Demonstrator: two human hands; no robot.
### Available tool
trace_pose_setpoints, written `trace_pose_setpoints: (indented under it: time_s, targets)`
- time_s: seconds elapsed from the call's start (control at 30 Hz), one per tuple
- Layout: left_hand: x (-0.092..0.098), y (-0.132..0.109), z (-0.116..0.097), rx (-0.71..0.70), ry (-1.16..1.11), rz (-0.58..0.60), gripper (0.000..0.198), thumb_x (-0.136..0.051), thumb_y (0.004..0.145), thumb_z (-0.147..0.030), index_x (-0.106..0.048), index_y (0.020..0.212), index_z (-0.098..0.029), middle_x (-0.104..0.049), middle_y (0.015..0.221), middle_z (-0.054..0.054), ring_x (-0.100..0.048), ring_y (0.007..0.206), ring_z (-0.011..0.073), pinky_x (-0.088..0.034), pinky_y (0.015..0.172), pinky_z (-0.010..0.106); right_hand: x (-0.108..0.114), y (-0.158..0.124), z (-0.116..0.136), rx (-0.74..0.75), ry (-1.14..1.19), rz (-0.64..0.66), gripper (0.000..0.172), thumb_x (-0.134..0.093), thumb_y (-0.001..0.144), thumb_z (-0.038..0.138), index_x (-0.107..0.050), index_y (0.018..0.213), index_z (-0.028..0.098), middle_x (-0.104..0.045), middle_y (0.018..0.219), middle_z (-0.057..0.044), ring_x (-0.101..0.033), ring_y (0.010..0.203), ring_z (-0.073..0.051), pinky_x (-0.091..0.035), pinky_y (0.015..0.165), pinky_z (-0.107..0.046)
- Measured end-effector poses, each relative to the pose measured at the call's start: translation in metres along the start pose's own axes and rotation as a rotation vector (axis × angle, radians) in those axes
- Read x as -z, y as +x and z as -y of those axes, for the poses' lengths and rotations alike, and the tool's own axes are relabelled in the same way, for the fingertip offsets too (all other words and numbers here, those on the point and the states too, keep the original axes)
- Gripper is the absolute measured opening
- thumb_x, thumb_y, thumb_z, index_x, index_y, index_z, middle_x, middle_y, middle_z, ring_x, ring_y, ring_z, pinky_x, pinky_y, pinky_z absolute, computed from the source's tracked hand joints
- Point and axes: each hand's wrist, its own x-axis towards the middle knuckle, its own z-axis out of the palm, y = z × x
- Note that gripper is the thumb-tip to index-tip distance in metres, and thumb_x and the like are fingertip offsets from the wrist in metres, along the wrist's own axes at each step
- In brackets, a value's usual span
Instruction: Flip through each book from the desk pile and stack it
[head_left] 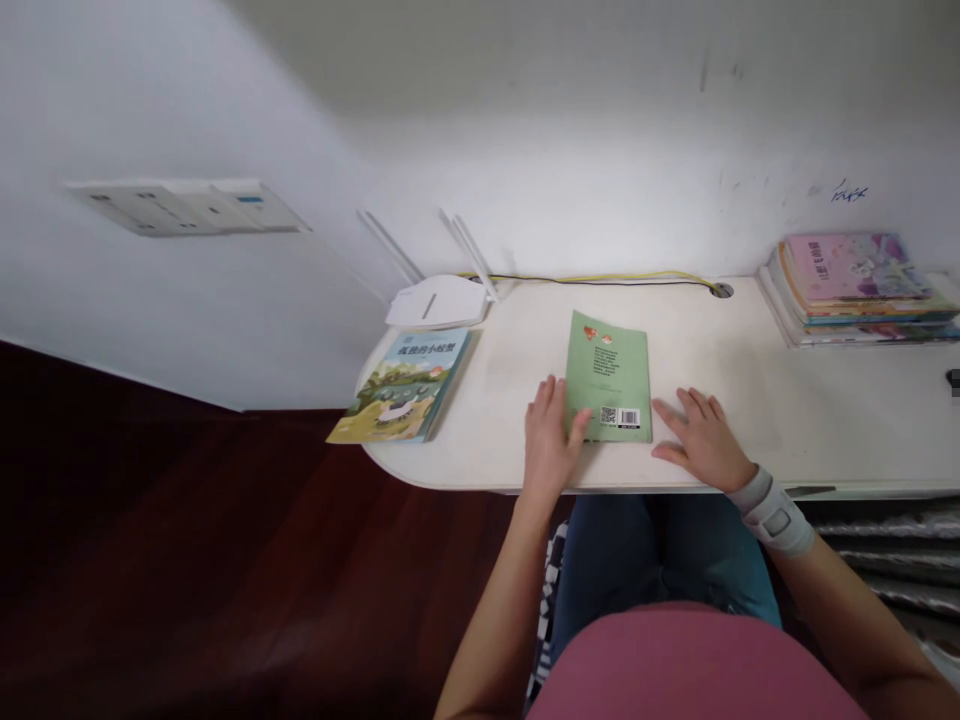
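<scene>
Green book lies flat, back cover up, on the white desk, near its front edge and just in front of the seated person; a block of printed lines sits on the upper part of its cover, with a square code and a barcode at the lower right. The left hand is open, its thumb over the book's lower left corner and its fingers along the left edge. The right hand is open too, fingers spread and palm down, just beside the book's right edge; whether its fingertips touch the cover, I cannot tell. A grey wrist wrap goes around the right wrist. To the left, a picture book with a blue top and a yellow-green scene lies slantwise, one corner out past the desk's rounded end. Just behind it sits a white router with raised antennas. A yellow cable runs along the wall to a round hole in the desktop. Farther right, a stack of books stands against the wall, pink cover on top.
</scene>
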Motion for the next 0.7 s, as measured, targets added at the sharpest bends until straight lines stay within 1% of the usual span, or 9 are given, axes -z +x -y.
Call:
trace_pose_setpoints:
  time_s: [0.07, 0.13, 0.2, 0.3, 0.4, 0.5, 0.53, 0.63, 0.7]
  targets:
    - [0.001, 0.005, -0.026, -0.173, -0.194, 0.068, 0.068, -0.033, 0.093, -0.057, -0.024, 0.150, -0.020, -0.029, 0.155, 0.014, -0.028, 0.142, 0.0256, -0.027, 0.115, 0.046, -0.002, -0.002, -0.004, -0.033, 0.167, -0.049, 0.068, -0.038, 0.091, 0.060, -0.037, 0.146, 0.020, -0.045, 0.143, -0.020, -0.035, 0.135, -0.037, -0.026, 0.107, -0.060]
    - [-0.007, 0.011, -0.055, -0.387, -0.287, 0.177, 0.072, -0.028, 0.093, -0.059, -0.012, 0.152, -0.022, -0.019, 0.158, 0.012, -0.021, 0.145, 0.0243, -0.025, 0.116, 0.044, -0.002, -0.005, -0.010, -0.063, 0.447, -0.140, 0.064, -0.029, 0.095, 0.056, -0.028, 0.149, 0.021, -0.046, 0.144, -0.017, -0.039, 0.135, -0.031, -0.028, 0.109, -0.056]
    - [-0.024, 0.015, -0.081, -0.534, -0.192, 0.294, 0.079, -0.031, 0.090, -0.064, -0.007, 0.153, -0.022, -0.011, 0.160, 0.012, -0.009, 0.147, 0.0271, -0.018, 0.117, 0.049, 0.002, -0.011, -0.018, -0.118, 0.759, -0.255, 0.061, -0.022, 0.097, 0.052, -0.024, 0.150, 0.022, -0.049, 0.142, -0.014, -0.046, 0.131, -0.025, -0.036, 0.108, -0.049]
    - [-0.058, 0.014, -0.102, -0.594, 0.104, 0.419, 0.086, -0.034, 0.086, -0.069, -0.011, 0.153, -0.019, -0.014, 0.159, 0.014, -0.001, 0.147, 0.0321, -0.012, 0.115, 0.059, 0.011, -0.021, -0.029, -0.292, 0.992, -0.379, 0.057, -0.025, 0.097, 0.053, -0.034, 0.144, 0.023, -0.055, 0.136, -0.012, -0.053, 0.124, -0.022, -0.044, 0.102, -0.042]
    - [-0.085, 0.008, -0.102, -0.637, 0.317, 0.484, 0.084, -0.031, 0.088, -0.067, -0.016, 0.151, -0.013, -0.020, 0.157, 0.016, -0.008, 0.146, 0.0328, -0.013, 0.114, 0.060, 0.017, -0.030, -0.037, -0.450, 0.990, -0.423, 0.055, -0.040, 0.092, 0.055, -0.047, 0.135, 0.021, -0.060, 0.128, -0.012, -0.061, 0.109, -0.023, -0.051, 0.093, -0.041]
    - [-0.097, 0.003, -0.093, -0.687, 0.425, 0.461, 0.078, -0.031, 0.090, -0.064, -0.025, 0.149, -0.012, -0.025, 0.156, 0.015, -0.017, 0.145, 0.0323, -0.016, 0.115, 0.058, 0.016, -0.036, -0.043, -0.526, 1.025, -0.415, 0.053, -0.047, 0.089, 0.049, -0.048, 0.133, 0.019, -0.070, 0.100, -0.009, -0.066, 0.082, -0.020, -0.055, 0.081, -0.042]
    - [-0.098, 0.002, -0.090, -0.695, 0.450, 0.438, 0.075, -0.032, 0.091, -0.062, -0.028, 0.149, -0.014, -0.027, 0.155, 0.014, -0.019, 0.144, 0.0326, -0.017, 0.114, 0.058, 0.015, -0.037, -0.044, -0.531, 1.030, -0.411, 0.049, -0.048, 0.089, 0.046, -0.051, 0.130, 0.019, -0.071, 0.094, -0.007, -0.065, 0.077, -0.020, -0.055, 0.080, -0.041]
    - [-0.096, 0.002, -0.082, -0.701, 0.505, 0.386, 0.067, -0.034, 0.093, -0.057, -0.031, 0.148, -0.019, -0.030, 0.154, 0.011, -0.023, 0.143, 0.0336, -0.019, 0.113, 0.060, 0.011, -0.038, -0.046, -0.510, 0.990, -0.421, 0.034, -0.049, 0.087, 0.037, -0.063, 0.113, 0.019, -0.072, 0.097, -0.007, -0.066, 0.085, -0.020, -0.054, 0.084, -0.041]
    - [-0.091, 0.002, -0.076, -0.690, 0.525, 0.368, 0.064, -0.037, 0.093, -0.053, -0.033, 0.147, -0.020, -0.032, 0.154, 0.011, -0.024, 0.143, 0.0331, -0.019, 0.114, 0.059, 0.008, -0.038, -0.045, -0.504, 0.955, -0.429, 0.030, -0.049, 0.085, 0.034, -0.066, 0.104, 0.019, -0.072, 0.101, -0.007, -0.066, 0.090, -0.020, -0.053, 0.086, -0.040]
